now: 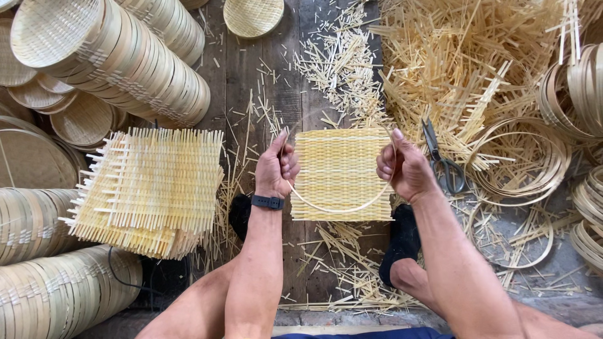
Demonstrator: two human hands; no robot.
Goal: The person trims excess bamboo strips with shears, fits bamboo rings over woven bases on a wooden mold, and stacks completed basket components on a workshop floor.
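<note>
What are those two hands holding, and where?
A thin pale bamboo hoop: left hand grips its left side, right hand its right side, above a square woven mat.

Both hands, the left hand point(274, 168) and the right hand point(402, 168), held a thin bamboo hoop point(342, 207) over a square woven mat point(341, 164); scissors point(443, 160) lay near the right hand.

hoop point(339, 207) top too faint, mat point(342, 172) edges behind hands

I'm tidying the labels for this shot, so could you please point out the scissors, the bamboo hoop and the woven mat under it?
scissors point(442, 164): head view, at the pivot.
bamboo hoop point(342, 209): head view, lower arc.
woven mat point(339, 166): head view, centre.
</note>
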